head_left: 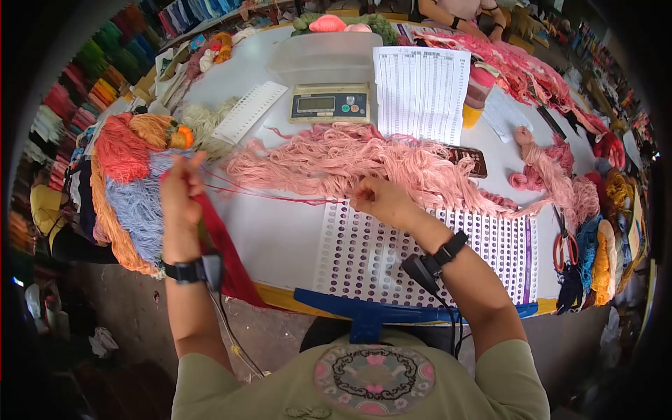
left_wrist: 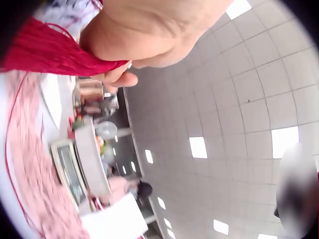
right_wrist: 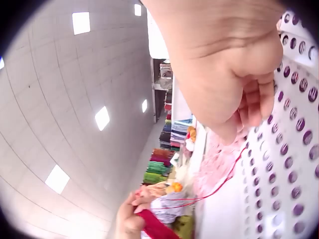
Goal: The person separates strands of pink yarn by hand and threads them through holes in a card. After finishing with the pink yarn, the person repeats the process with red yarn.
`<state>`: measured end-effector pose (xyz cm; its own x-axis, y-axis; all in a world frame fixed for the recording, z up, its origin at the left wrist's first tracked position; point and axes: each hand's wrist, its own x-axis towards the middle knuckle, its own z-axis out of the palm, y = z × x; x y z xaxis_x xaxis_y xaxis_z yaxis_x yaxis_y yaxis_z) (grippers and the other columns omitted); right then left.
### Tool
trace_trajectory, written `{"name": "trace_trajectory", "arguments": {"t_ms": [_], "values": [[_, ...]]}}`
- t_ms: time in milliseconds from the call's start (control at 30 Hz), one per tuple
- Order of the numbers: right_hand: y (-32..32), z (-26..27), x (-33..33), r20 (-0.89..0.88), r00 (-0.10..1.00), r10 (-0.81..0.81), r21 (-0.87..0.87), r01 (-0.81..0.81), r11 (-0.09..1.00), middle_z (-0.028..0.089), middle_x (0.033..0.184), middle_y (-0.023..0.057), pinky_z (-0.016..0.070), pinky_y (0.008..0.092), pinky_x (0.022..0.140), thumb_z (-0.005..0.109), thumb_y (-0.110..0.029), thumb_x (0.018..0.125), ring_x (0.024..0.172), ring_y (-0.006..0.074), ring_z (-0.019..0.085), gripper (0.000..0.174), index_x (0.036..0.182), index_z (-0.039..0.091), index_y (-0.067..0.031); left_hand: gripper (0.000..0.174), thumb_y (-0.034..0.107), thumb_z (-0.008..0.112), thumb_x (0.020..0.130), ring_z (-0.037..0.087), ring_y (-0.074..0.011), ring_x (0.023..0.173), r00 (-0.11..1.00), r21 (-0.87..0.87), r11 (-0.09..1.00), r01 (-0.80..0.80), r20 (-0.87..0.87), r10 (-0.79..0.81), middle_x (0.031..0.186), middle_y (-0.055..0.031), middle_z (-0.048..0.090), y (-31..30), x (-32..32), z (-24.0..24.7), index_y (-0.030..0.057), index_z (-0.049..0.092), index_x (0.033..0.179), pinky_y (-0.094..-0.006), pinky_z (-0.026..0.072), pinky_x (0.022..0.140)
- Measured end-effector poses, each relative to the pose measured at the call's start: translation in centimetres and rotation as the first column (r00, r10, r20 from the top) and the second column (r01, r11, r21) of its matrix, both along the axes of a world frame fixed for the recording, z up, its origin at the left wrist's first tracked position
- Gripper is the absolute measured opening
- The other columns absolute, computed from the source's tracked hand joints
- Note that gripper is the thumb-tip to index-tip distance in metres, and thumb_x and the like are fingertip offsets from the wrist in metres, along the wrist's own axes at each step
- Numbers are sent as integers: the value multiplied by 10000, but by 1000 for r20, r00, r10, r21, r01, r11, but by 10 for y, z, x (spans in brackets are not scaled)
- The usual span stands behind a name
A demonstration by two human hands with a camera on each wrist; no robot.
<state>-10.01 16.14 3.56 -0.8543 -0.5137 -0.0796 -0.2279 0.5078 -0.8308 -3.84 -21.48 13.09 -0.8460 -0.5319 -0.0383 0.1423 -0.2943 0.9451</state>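
Note:
My left hand (head_left: 180, 194) grips a dark red skein of thread (head_left: 227, 252), which hangs down over the table's front edge. In the left wrist view the red skein (left_wrist: 47, 52) runs up into the curled fingers. Thin red strands (head_left: 280, 199) stretch from that hand across to my right hand (head_left: 383, 201), whose curled fingertips pinch their far end. The right hand is just over the top edge of a white board (head_left: 420, 262) with rows of purple-backed holes. Behind it lies a long heap of pale pink thread (head_left: 315, 164). The right wrist view hides the right fingertips partly behind the palm.
A digital scale (head_left: 329, 103) with a clear plastic bin (head_left: 322, 56) stands behind the pink heap, beside a printed sheet (head_left: 423, 91). Coloured skeins (head_left: 143, 203) crowd the left edge. Red-handled scissors (head_left: 564, 248) lie at right. Another person (head_left: 465, 14) is across the table.

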Motion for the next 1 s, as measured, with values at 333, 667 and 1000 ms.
{"name": "trace_trajectory", "arguments": {"t_ms": [333,667,1000], "values": [[-26,91,57,38,999,39,-602,-8,798,614,823,-11,434,195,610,660,-84,869,699,36,522,86,942,643,-42,417,296,393,1013,485,-213,1214,660,252,610,751,-263,-704,1284,-127,539,200,21,11,-25,510,1253,-331,370,1030],[20,85,58,307,951,-20,-870,289,400,635,941,52,471,246,719,574,-117,916,745,119,582,67,907,606,-59,434,267,411,1002,527,-277,1195,899,323,839,438,-178,-401,1357,-137,487,173,12,1,44,390,1373,-341,473,922],[226,75,-2,-247,629,-737,-626,477,617,359,630,-22,319,250,512,518,-76,850,553,129,349,109,745,489,-73,164,126,577,913,511,-20,596,995,243,966,87,28,-97,900,-28,642,-2,0,-37,52,575,1059,-119,303,387]]}}
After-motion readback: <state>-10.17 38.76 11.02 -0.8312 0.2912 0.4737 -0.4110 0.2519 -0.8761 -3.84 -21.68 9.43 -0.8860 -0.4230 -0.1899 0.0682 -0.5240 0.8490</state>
